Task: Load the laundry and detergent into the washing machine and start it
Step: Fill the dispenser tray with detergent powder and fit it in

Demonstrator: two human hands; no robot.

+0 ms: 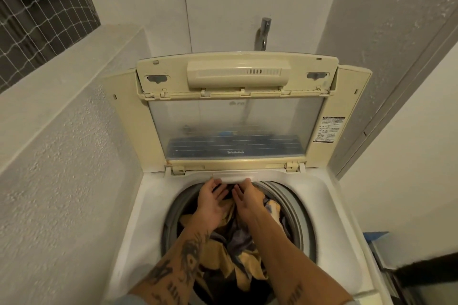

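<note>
Two bare arms reach in from the bottom, and both have dark drawings on the skin. Under them is the washing machine (148, 205), white on top, with its round tub open. The laundry (247, 264) lies in the tub in a heap of yellow, purple and dark cloth. It is under both arms and comes close up to the wrists. A grey ring (295, 208) goes round the tub.

The left hand (212, 202) and the right hand (247, 197) are side by side at the far edge of the tub, just past the heap. The left fingers (221, 193) and the right fingers (236, 192) lie nearly straight and point at each other over a dark gap. They are not curled round any cloth. Both thumbs point up and touch the bottom edge of a small white flap (234, 177) in the far rim of the machine. I cannot tell if the hands are pulling on it.

Behind the flap the lid (235, 129) stands up, open. It is cream with a see-through pane. A small sticker (328, 129) with tiny writing is on its right side.

Farther back, a shiny tap (264, 32) sticks out of the white wall. Far up on the left is a window (42, 15) with a net over it.
</note>
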